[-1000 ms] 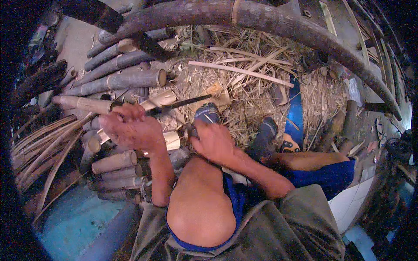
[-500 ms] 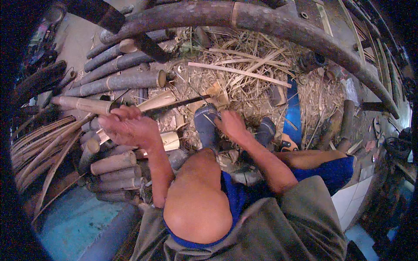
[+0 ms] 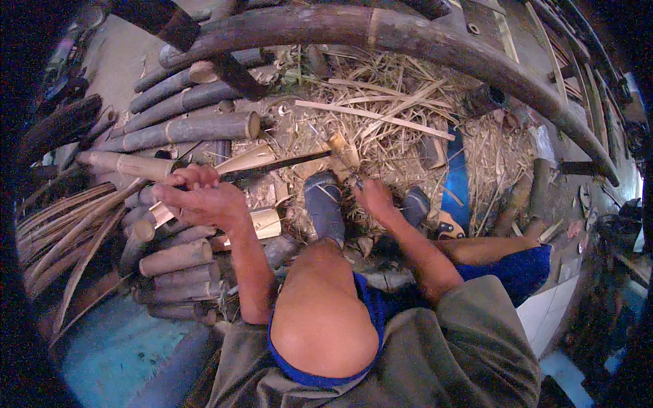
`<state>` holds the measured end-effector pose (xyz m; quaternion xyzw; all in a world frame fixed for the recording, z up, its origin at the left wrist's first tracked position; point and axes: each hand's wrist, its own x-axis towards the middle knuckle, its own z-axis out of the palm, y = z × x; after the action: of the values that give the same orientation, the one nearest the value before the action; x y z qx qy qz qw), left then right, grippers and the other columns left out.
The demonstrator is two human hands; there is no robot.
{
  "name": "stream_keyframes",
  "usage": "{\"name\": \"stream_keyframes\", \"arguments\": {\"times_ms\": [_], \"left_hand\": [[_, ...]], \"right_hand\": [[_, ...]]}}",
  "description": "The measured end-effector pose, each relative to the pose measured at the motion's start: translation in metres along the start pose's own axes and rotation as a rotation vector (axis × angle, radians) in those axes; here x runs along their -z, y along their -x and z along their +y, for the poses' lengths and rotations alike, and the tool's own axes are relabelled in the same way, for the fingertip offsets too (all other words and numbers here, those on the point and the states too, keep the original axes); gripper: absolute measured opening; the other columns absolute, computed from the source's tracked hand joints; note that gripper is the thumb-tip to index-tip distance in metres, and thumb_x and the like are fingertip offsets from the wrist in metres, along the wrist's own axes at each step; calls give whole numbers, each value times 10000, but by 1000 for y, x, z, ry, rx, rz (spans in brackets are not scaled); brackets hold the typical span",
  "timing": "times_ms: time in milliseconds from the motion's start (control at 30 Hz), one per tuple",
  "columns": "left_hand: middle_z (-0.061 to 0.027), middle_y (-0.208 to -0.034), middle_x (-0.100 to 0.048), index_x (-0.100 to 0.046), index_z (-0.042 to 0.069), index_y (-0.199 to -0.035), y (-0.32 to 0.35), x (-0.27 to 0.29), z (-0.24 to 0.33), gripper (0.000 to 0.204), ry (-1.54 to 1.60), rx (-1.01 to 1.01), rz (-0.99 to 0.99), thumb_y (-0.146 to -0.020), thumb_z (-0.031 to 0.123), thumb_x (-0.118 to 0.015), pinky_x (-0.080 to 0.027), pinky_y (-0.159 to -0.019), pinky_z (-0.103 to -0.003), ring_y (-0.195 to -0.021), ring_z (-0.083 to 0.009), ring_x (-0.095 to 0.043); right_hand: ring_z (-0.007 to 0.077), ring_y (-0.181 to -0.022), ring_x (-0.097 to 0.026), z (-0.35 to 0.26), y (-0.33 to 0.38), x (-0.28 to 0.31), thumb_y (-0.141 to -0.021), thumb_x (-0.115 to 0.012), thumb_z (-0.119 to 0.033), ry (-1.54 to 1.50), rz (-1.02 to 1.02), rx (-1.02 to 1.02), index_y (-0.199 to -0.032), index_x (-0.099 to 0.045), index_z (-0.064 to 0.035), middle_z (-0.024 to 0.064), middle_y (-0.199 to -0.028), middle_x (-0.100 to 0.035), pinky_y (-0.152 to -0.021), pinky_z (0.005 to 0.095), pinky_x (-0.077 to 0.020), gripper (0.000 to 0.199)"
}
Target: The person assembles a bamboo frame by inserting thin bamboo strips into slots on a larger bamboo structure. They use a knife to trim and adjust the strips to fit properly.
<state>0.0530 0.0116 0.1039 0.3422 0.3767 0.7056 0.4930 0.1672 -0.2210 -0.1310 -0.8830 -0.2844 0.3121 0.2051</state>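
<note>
My left hand (image 3: pixel 204 200) is closed with curled fingers at the near end of a long dark bamboo strip (image 3: pixel 279 165). The strip slants away to the right, its far end close to a pale bamboo offcut (image 3: pixel 342 145). Just left of this hand lies a pale bamboo tube (image 3: pixel 126 163). In my right hand (image 3: pixel 375 198), closed near my shoe, is a thin knife-like tool (image 3: pixel 350 173). Its narrow length points up and left past the strip's far end; its handle is mostly hidden by my fingers.
Bamboo poles (image 3: pixel 183 129) lie at the left, with short cut tubes (image 3: pixel 177 258) stacked nearer. A thick bamboo rail (image 3: pixel 435 37) crosses the far side above shavings (image 3: pixel 394 95). A blue saw-like blade (image 3: pixel 456 180) with an orange end lies right of my feet.
My right hand has shifted slightly to the right with the thin tool. My raised knee has moved a little to the right. The left hand stays nearly in place on the strip.
</note>
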Motion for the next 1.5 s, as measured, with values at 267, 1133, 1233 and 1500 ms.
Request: {"name": "stream_keyframes", "arguments": {"times_ms": [267,1133,1233,1500], "left_hand": [[-14,-605,-364,-426,97,-865,28,2,-1,373,169,-66,-376,-1025,411,-549,-378,-479,-284,-512,-123,-366],[27,-584,-233,-286,150,-766,48,-7,-4,489,46,-129,-345,-1041,505,-479,-167,-426,-264,-479,-85,-214],[27,-582,-233,-277,149,-761,35,6,-2,512,-68,-100,-269,-1037,540,-459,-168,-433,-273,-475,-90,-210],[26,-573,-237,-278,151,-752,37,-6,0,545,-137,-181,-273,-1023,592,-448,-195,-430,-265,-463,-90,-213]], "right_hand": [[455,-797,-677,-87,47,57,-849,-676,-281,-156,15,244,-986,-644,45,274,-828,-676,-714,518,-538,355],[454,-802,-673,-114,57,59,-855,-699,-311,-218,29,317,-963,-641,7,266,-803,-681,-717,537,-537,341],[443,-807,-677,-72,22,23,-856,-703,-326,-159,28,214,-956,-644,1,260,-818,-685,-693,536,-539,347],[468,-795,-666,3,-33,-27,-876,-707,-336,-244,159,198,-959,-662,8,262,-806,-678,-702,530,-538,357]]}}
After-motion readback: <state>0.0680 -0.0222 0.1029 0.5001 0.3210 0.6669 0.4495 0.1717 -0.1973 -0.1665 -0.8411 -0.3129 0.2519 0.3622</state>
